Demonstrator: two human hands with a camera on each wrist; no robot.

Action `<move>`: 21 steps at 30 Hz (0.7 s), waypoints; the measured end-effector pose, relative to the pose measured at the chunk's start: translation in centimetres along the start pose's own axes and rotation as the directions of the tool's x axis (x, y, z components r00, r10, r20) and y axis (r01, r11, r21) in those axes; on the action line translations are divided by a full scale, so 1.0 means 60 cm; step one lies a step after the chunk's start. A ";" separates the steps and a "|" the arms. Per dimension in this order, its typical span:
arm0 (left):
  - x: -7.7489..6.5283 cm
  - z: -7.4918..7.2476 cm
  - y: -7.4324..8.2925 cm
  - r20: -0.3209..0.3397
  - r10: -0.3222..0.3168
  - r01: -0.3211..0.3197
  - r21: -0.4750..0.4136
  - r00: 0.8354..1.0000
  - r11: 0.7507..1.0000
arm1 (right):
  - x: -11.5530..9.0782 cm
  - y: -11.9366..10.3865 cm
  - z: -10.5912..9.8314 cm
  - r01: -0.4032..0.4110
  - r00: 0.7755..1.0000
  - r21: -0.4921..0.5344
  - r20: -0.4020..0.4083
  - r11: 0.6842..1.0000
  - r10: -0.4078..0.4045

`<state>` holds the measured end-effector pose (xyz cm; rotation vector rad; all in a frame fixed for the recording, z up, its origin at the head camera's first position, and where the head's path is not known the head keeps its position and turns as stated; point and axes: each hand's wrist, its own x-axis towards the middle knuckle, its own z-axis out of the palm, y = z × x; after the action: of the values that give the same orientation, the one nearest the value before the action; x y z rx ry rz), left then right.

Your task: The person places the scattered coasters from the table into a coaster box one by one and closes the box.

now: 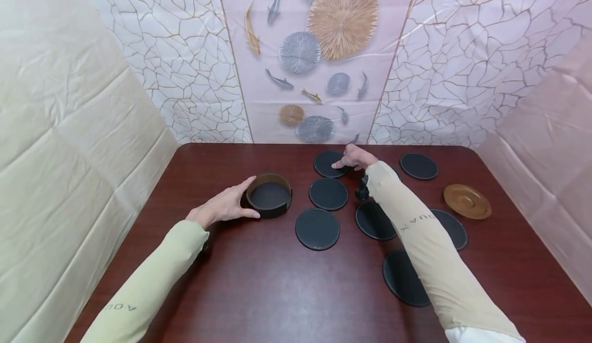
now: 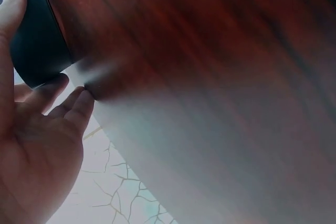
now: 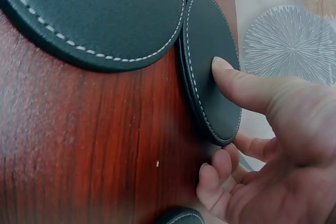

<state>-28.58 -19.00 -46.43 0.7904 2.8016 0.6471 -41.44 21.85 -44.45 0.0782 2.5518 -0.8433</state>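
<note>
Head view is showing us two hands working over a dark red table (image 1: 259,286). Left of and below the frame's centre, our left hand (image 1: 224,203) is gripping a round holder (image 1: 274,211), the thumb pressing near its front and the fingers curving round its far left side. Left wrist view is showing the holder's dark side wall at upper left, between thumb and fingers.

Just right of the head frame's centre, our right hand (image 1: 357,157) is pinching a black coaster (image 1: 326,164). In the right wrist view, the thumb is lying on its stitched face at right of centre, and the index finger is touching its lower edge; we are not able to tell whether it is lifting off the table.

Just below it in the head frame, a middle coaster (image 1: 328,194) and a near coaster (image 1: 317,229) are lying in a column. More coasters are lying around our right sleeve (image 1: 425,230), and a brown disc (image 1: 467,201) is resting at far right.
</note>
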 end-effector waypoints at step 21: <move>-0.007 -0.001 -0.001 0.021 -0.066 0.066 -0.031 0.998 0.997 | -0.028 -0.001 0.013 0.112 0.990 0.245 -0.111 0.963 -0.087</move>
<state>-28.26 -19.27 -46.37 0.6914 2.7790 0.6675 -39.63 21.50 -44.23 0.0719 2.5436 -1.2280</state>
